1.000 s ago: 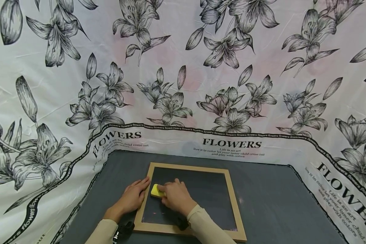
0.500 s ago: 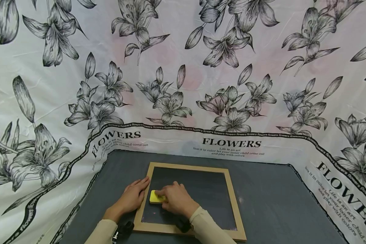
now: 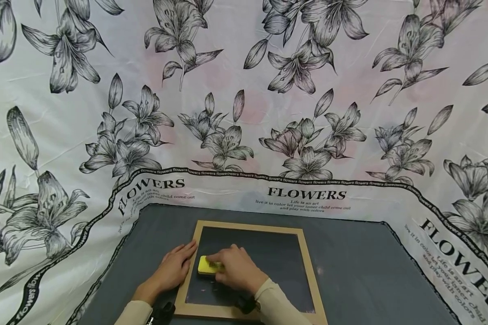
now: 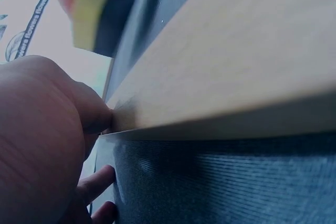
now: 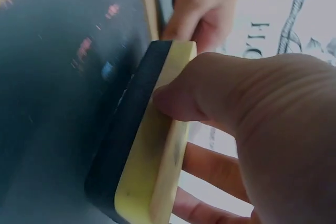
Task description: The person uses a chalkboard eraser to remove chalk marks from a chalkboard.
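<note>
A wood-framed chalkboard (image 3: pixel 252 253) lies flat in front of me. With my right hand (image 3: pixel 237 269) I grip a yellow eraser (image 3: pixel 205 266), its dark felt side down on the board near the left edge. In the right wrist view the thumb presses one side of the eraser (image 5: pixel 149 150), and small red and blue chalk marks (image 5: pixel 84 48) show on the board. My left hand (image 3: pixel 171 273) rests against the frame's left side. In the left wrist view its thumb touches the wooden frame (image 4: pixel 226 72), while other fingertips lie on the dark surface beside it.
The board lies on a dark grey tabletop (image 3: pixel 362 271). White flower-printed cloth (image 3: pixel 227 194) rises behind and along both sides of it. Dark wrist cameras (image 3: pixel 246 303) sit close over the board's lower edge.
My right hand has slid the eraser down along the left part of the board, toward me. The left hand stays at the frame. The head view has shifted slightly.
</note>
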Demonstrator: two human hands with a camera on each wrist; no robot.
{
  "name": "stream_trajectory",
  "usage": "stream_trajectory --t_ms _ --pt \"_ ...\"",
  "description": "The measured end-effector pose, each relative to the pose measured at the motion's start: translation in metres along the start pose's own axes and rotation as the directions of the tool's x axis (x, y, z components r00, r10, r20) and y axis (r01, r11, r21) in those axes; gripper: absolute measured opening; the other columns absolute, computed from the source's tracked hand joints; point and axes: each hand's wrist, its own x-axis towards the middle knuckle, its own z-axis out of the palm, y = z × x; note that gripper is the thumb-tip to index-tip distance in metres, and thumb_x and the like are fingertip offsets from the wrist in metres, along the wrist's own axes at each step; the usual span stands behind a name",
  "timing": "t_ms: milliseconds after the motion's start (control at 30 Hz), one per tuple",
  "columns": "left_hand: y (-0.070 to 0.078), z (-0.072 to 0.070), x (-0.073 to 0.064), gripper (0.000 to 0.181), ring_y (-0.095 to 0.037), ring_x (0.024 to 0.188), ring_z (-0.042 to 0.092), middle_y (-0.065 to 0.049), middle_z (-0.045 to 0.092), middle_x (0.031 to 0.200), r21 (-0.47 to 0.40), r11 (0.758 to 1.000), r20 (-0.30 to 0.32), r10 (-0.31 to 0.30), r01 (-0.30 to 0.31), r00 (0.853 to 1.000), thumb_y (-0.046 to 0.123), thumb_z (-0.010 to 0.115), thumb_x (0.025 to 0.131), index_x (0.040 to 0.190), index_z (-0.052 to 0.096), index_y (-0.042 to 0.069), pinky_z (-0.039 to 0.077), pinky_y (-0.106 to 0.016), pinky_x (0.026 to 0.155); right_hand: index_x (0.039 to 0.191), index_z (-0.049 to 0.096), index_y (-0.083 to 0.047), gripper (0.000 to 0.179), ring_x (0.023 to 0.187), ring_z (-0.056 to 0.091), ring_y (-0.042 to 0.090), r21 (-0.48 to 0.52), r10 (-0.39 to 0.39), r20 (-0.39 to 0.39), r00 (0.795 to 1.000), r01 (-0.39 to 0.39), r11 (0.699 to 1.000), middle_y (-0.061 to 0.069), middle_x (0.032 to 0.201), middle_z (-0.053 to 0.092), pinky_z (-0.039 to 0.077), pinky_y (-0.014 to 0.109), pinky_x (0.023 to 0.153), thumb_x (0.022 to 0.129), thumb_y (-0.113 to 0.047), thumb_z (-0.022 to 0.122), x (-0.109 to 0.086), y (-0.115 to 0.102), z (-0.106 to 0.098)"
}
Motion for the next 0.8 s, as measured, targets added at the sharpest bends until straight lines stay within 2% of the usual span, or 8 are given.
stream_trajectory --t_ms 167,333,567,667,800 --pt "-0.002 0.0 0.0 0.055 -0.053 0.153 0.045 -0.011 0.05 0.17 0.005 1.0 -0.021 0.006 -0.006 1.0 0.006 0.062 0.105 0.16 0.057 0.008 0.03 -0.082 0.118 0.143 0.075 -0.025 0.046 0.096 0.065 0.015 0.011 0.035 -0.135 0.99 -0.034 0.999 -0.003 0.128 0.081 0.056 0.036 0.081 0.097 -0.028 0.082 -0.004 0.012 -0.018" --pt "-0.002 -0.001 0.0 0.055 -0.054 0.153 0.045 -0.012 0.05 0.17 0.009 1.0 -0.027 0.019 -0.019 0.999 0.006 0.062 0.105 0.16 0.057 0.006 0.03 -0.083 0.117 0.144 0.074 -0.02 0.046 0.094 0.068 0.017 0.071 0.142 -0.238 0.961 -0.128 0.989 0.004 0.126 0.08 0.056 0.038 0.078 0.099 -0.029 0.08 -0.015 0.03 -0.042" --pt "-0.002 0.001 -0.001 0.056 -0.054 0.152 0.046 -0.012 0.05 0.17 0.012 1.0 -0.025 0.013 -0.013 1.0 0.005 0.062 0.104 0.16 0.058 0.007 0.031 -0.083 0.116 0.145 0.074 -0.016 0.047 0.086 0.067 0.017 0.137 0.293 -0.345 0.892 -0.261 0.956 0.01 0.127 0.08 0.053 0.035 0.067 0.099 -0.026 0.081 -0.039 0.063 -0.069" --pt "0.003 -0.002 -0.001 0.055 -0.055 0.151 0.046 -0.013 0.051 0.169 0.013 1.0 -0.016 0.016 -0.015 1.0 0.005 0.062 0.104 0.159 0.058 0.007 0.031 -0.084 0.115 0.145 0.074 -0.015 0.048 0.078 0.064 0.016 0.169 0.361 -0.363 0.859 -0.321 0.932 0.012 0.127 0.08 0.05 0.034 0.063 0.098 -0.025 0.082 -0.053 0.078 -0.077" --pt "0.006 -0.005 -0.001 0.055 -0.055 0.153 0.044 -0.014 0.05 0.17 0.009 1.0 0.013 -0.004 0.004 1.0 0.004 0.061 0.105 0.159 0.058 0.005 0.029 -0.083 0.117 0.146 0.073 -0.014 0.05 0.081 0.069 0.021 0.185 0.446 -0.367 0.817 -0.405 0.895 0.017 0.129 0.079 0.053 0.038 0.064 0.099 -0.027 0.081 -0.074 0.096 -0.084"
